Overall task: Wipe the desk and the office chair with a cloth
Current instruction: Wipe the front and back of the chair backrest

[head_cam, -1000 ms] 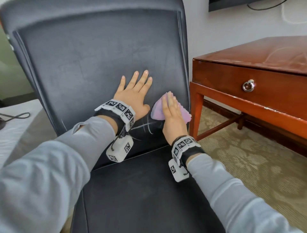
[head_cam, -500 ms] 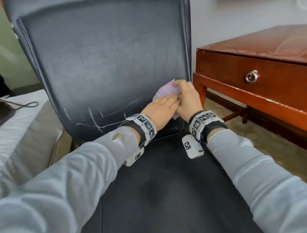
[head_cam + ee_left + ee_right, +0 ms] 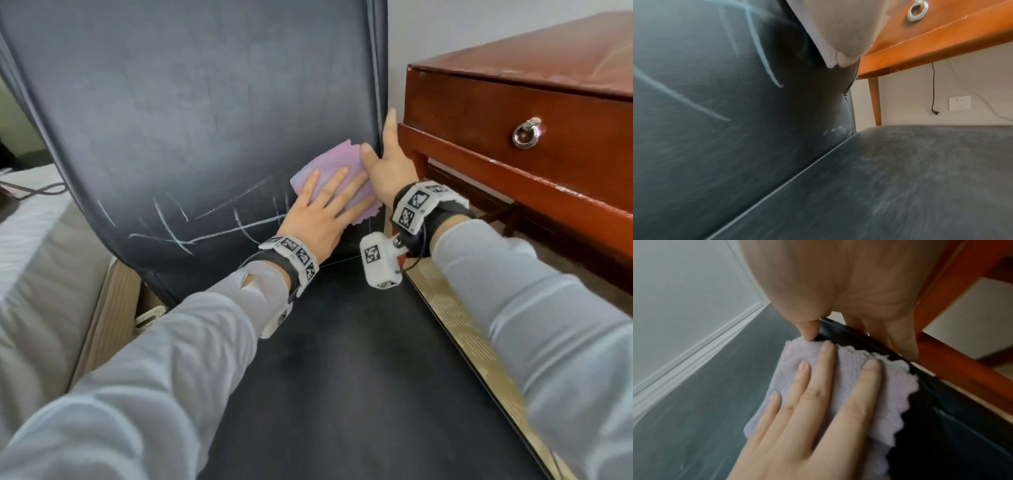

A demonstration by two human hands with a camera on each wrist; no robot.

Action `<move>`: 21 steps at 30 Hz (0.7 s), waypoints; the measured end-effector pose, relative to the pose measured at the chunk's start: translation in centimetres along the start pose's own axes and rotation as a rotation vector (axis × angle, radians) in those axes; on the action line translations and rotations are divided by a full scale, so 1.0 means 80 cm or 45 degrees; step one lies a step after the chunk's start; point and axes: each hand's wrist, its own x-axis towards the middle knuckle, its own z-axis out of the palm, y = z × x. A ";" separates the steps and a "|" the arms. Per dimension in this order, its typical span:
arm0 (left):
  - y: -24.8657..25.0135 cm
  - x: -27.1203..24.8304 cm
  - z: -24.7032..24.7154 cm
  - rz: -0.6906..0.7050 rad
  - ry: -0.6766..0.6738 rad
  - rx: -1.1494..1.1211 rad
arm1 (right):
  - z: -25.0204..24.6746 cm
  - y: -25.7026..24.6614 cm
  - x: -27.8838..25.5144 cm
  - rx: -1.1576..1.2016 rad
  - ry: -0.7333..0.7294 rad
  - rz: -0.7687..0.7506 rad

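At the far left, the edge of a bed [image 3: 30, 240] with a dark cable lying on it showed beside the office chair [image 3: 191, 113]. The chair's dark backrest filled the middle, upright and leaning slightly away from you, with pale chalk-like streaks [image 3: 178, 222] crossing its lower part, to the left of your hands.

Your left hand [image 3: 322, 212] lay flat on the purple cloth [image 3: 329, 168], fingers straight and spread, pressing it against the lower right area of the backrest. The cloth sat just inside the chair's right edge, its scalloped hem nearly touching the piping there. The streaks lay to the left of the cloth and slightly lower, so the next wipe would probably need to run leftward across the backrest; your left hand was the one on the cloth and nearer the marks.

Your right hand [image 3: 388, 164] gripped the backrest's right edge, thumb on the front beside the cloth and fingers wrapped behind, apparently steadying the chair.

Further right stood the reddish wooden bench [image 3: 534, 68], close beside the chair, with a drawer and a metal ring pull [image 3: 526, 133]. The bench top looked glossy; whether it was already wiped could not be told.
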 end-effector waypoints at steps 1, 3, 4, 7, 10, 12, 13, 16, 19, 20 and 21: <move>-0.008 -0.011 0.008 0.032 -0.057 0.044 | 0.009 0.010 -0.005 0.050 0.020 0.064; -0.033 -0.049 0.022 0.113 -0.202 0.146 | 0.027 0.035 -0.011 0.099 0.022 0.153; -0.047 -0.070 0.028 0.148 -0.275 0.202 | 0.035 0.045 -0.012 0.088 0.006 0.172; -0.076 -0.109 0.026 0.199 -0.432 0.330 | 0.046 0.054 -0.012 0.001 -0.030 0.176; -0.064 -0.082 0.011 0.193 -0.435 0.317 | 0.047 0.044 -0.006 -0.044 0.035 0.216; -0.039 -0.055 0.005 0.179 -0.408 0.296 | 0.048 0.037 -0.004 -0.082 0.072 0.251; -0.028 -0.046 0.003 0.167 -0.417 0.277 | 0.048 0.036 -0.002 -0.112 0.086 0.257; -0.021 -0.043 0.005 0.205 -0.430 0.290 | 0.049 0.034 0.006 -0.223 0.107 0.259; -0.055 -0.083 0.020 0.291 -0.527 0.393 | 0.049 0.031 0.013 -0.307 0.073 0.241; -0.068 -0.099 0.026 0.300 -0.563 0.434 | 0.050 0.030 0.016 -0.326 0.057 0.232; -0.079 -0.112 0.028 0.299 -0.597 0.472 | 0.051 0.030 0.018 -0.337 0.045 0.224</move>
